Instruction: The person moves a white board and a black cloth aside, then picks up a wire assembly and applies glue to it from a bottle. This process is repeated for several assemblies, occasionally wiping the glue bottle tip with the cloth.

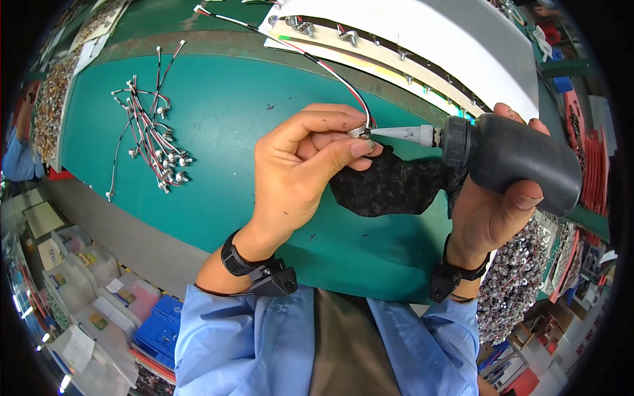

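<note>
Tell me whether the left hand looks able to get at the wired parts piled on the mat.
Probably yes: nothing on the green mat seems to block the left hand from the piled wired parts. Its fingers pinch a small metal part, though, so they would likely need freeing first.

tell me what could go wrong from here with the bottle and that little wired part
The right hand might squeeze the black bottle too hard, releasing too much onto the wired part. The left hand is close to the nozzle and could get smeared. The trailing cable could snag and tug the part.
</note>
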### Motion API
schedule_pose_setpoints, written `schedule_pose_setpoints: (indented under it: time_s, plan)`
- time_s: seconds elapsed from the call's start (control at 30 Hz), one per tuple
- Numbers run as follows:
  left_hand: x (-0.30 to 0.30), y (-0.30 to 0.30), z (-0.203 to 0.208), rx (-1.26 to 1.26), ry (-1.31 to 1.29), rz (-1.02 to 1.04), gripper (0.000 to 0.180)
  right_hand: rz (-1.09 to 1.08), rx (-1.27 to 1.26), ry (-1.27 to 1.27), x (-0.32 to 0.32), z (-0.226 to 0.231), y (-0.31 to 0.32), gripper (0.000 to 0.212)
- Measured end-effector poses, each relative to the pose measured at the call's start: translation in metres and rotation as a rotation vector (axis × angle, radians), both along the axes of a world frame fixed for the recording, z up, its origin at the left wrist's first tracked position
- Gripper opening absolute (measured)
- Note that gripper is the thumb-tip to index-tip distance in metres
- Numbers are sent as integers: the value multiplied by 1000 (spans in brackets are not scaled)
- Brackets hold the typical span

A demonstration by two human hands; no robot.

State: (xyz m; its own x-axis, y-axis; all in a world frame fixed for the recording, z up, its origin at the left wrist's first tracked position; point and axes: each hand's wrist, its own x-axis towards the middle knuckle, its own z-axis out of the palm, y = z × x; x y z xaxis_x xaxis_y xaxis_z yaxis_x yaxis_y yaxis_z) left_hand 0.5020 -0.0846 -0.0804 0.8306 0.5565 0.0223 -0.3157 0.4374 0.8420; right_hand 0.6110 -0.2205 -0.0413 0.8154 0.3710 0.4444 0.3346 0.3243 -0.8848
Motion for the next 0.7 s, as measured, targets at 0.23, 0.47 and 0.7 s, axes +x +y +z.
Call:
schedule_pose_setpoints:
  time_s: [0.23, 0.47, 0.7]
  plan:
    - [0, 1, -1, -16, -11, -3, 15, -12, 9, -17, 0, 0, 1, 64]
    - [-1, 0, 0, -26, -6, -5, 14, -31, -11, -9, 1, 0, 0, 65]
    - [-1, 1, -1, -28, -10, -23, 14, -40, -30, -17, 1, 0, 1, 65]
